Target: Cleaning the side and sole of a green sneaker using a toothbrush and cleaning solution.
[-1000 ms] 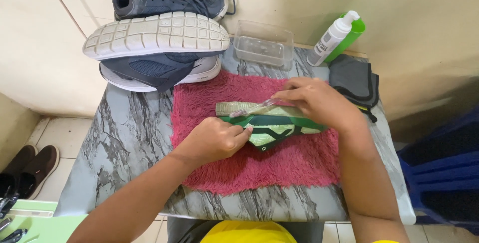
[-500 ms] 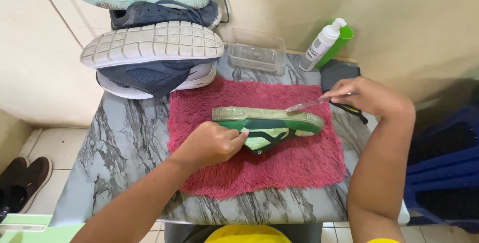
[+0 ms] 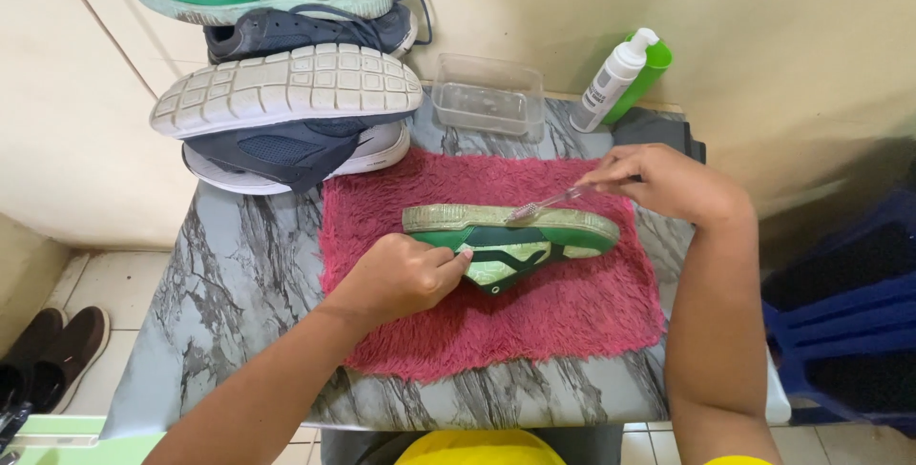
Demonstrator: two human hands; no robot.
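Note:
A green shoe (image 3: 534,241) lies on its side on a red shaggy towel (image 3: 563,317), its pale sole facing away from me. My left hand (image 3: 401,276) grips the shoe at its upper, near the opening. My right hand (image 3: 668,182) holds a clear toothbrush (image 3: 546,204) whose bristles rest on the sole's edge near the middle.
The towel lies on a grey marble-patterned table (image 3: 239,274). Several stacked shoes (image 3: 286,93) sit at the back left. A clear plastic tub (image 3: 489,93), a white pump bottle (image 3: 611,82) and a green bottle stand at the back. Dark shoes (image 3: 48,351) are on the floor, blue plastic furniture (image 3: 840,331) at right.
My right hand has drawn back to the right off the shoe and now brushes the sole's middle with the toothbrush. My left hand stays on the shoe.

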